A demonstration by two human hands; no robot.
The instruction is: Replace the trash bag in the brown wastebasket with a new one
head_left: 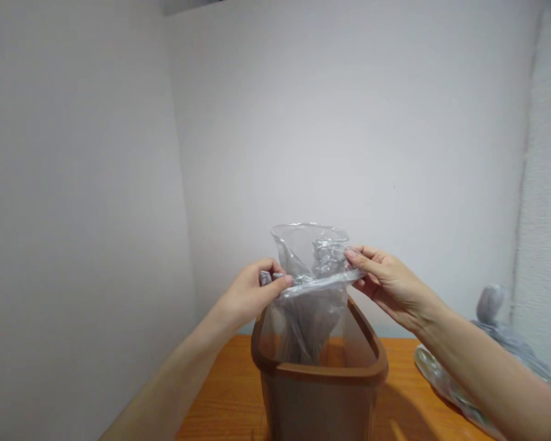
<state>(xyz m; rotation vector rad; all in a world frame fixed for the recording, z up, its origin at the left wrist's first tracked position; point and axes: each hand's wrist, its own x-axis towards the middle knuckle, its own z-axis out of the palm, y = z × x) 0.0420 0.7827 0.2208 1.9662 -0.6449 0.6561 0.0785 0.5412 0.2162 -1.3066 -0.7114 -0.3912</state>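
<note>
My left hand (251,291) and right hand (388,282) each have thumb and fingers pinched on the folded edge of the clear plastic bag (310,315), which is above the brown bin (319,371), its lower part hanging down inside the bin's mouth. The film looks thin and slippery, so pulling my hands too hard apart could split it, while a loosened pinch could let one side slump into the bin. The crumpled part above the bin's rim might also snag and twist.
</note>
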